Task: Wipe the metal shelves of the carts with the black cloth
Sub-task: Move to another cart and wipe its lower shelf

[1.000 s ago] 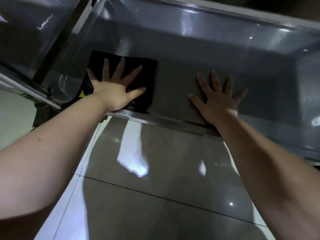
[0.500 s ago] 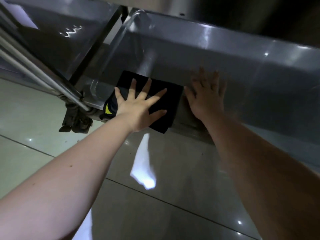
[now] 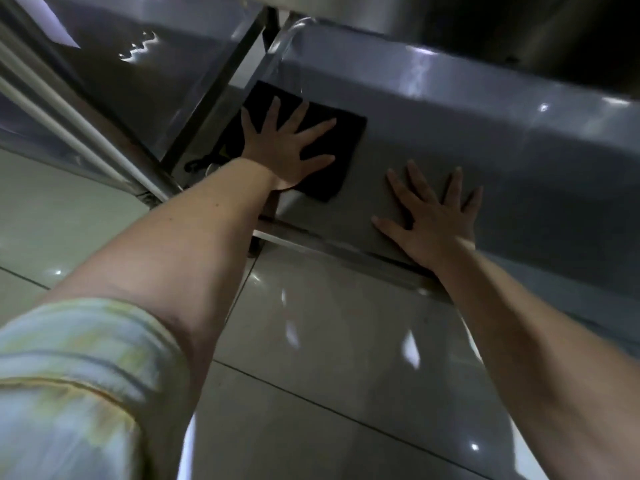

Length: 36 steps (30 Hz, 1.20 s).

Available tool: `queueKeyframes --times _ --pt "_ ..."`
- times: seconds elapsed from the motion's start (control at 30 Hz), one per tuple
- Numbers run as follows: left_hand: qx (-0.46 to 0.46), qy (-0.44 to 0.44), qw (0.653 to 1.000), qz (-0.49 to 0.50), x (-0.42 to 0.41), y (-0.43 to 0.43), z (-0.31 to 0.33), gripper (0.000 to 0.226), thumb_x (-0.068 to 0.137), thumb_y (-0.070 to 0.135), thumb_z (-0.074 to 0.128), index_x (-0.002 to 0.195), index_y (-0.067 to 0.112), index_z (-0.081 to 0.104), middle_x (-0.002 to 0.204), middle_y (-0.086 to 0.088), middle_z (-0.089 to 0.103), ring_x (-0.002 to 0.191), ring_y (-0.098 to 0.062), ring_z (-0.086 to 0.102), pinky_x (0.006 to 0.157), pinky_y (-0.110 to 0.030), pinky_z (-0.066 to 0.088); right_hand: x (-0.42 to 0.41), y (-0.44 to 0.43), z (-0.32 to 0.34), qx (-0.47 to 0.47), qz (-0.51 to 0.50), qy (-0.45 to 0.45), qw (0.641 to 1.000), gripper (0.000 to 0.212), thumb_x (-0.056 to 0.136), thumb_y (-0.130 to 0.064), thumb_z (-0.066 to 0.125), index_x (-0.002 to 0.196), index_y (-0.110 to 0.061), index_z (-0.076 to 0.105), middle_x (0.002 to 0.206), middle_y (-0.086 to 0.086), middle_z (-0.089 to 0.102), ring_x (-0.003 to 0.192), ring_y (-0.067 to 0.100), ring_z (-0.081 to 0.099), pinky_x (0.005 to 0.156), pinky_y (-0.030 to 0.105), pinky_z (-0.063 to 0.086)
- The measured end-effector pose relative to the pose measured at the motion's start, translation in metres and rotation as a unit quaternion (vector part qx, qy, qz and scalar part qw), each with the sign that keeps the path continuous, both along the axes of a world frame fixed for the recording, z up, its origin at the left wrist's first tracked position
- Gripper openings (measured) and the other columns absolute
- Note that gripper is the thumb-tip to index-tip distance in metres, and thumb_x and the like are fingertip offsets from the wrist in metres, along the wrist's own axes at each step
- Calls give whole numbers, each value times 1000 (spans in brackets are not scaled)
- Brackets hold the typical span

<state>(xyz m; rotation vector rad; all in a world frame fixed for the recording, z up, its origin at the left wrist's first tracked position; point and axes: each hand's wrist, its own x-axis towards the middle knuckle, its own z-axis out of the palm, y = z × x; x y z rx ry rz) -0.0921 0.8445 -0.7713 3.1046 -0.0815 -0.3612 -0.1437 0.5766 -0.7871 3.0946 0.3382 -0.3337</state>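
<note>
Pressing flat with fingers spread, the left grip [image 3: 287,143] pins the black cloth [image 3: 346,133] at the left end of the metal shelf [image 3: 502,150]; bare shelf runs rightward, where the right grip [image 3: 433,220], also spread, rests near the front edge.

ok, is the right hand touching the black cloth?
Apart. Head view shows bare shelf between the right hand and the black cloth, under the left hand.

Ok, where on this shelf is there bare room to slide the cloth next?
Bare metal shelf lies between the black cloth and the right hand, and more widely beyond that hand's fingertips and to its right. The left corner is crowded: the left hand presses the cloth flat there, close to the cart's post.
</note>
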Motion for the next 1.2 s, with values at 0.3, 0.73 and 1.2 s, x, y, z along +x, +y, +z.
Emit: queueKeyframes --times 0.3,0.73,1.2 --pt "-21 99 994 31 -89 10 18 72 84 83 25 141 67 -15 161 8 -28 146 -35 -28 109 -71 -15 -1 -2 -3 2 -3 6 1000 79 75 -90 14 144 -63 -13 160 -27 -12 147 44 -16 112 70 -6" --pt "-18 50 997 55 -120 7 11 70 79 88 14 141 68 -11 164 5 -18 149 -36 -18 109 -73 -10 -33 -55 16 49 72 68 994 72 87 -77 26 150 -56 0 162 -22 -10 151 29 -13 119 55 -7" --pt "-4 25 999 -30 -108 -157 4 73 86 83 21 147 60 -9 164 0 -18 146 -45 -18 104 -80 -6 -61 -136 6 2 -51 33 998 74 82 -81 24 148 -59 -3 164 -17 -9 147 44 -14 118 58 -6"
